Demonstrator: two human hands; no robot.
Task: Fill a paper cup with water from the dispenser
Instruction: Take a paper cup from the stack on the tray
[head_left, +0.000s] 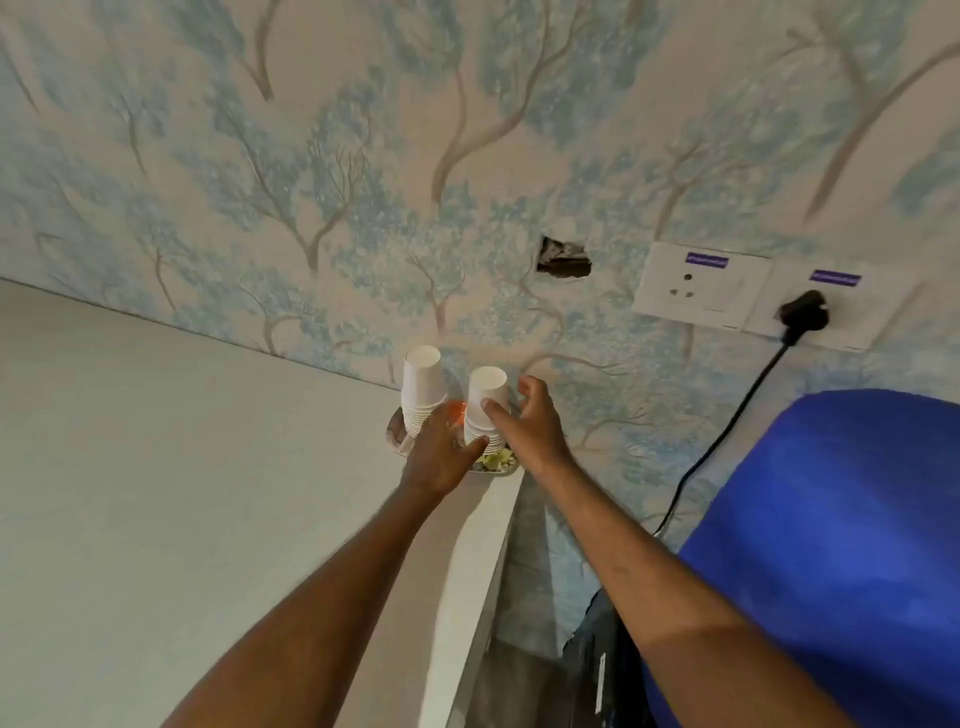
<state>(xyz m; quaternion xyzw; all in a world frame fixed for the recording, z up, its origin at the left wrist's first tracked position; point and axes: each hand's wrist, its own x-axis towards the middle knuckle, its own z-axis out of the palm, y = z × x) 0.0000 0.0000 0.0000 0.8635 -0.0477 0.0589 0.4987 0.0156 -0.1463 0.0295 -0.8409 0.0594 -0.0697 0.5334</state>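
Note:
Two stacks of upside-down white paper cups stand on a small tray (397, 441) at the counter's far right corner. The left stack (422, 389) is untouched. My right hand (530, 421) has its thumb and fingers around the top cup of the right stack (487, 397). My left hand (441, 457) holds the lower cups of that same stack at its base. The big blue water bottle (831, 545) of the dispenser fills the lower right; its taps are hidden.
The white counter (182, 493) spreads to the left and ends at an edge just right of the tray. Wallpapered wall behind has a hole (563, 258), a socket plate (701, 286) and a black plug (802, 312) with its cable running down.

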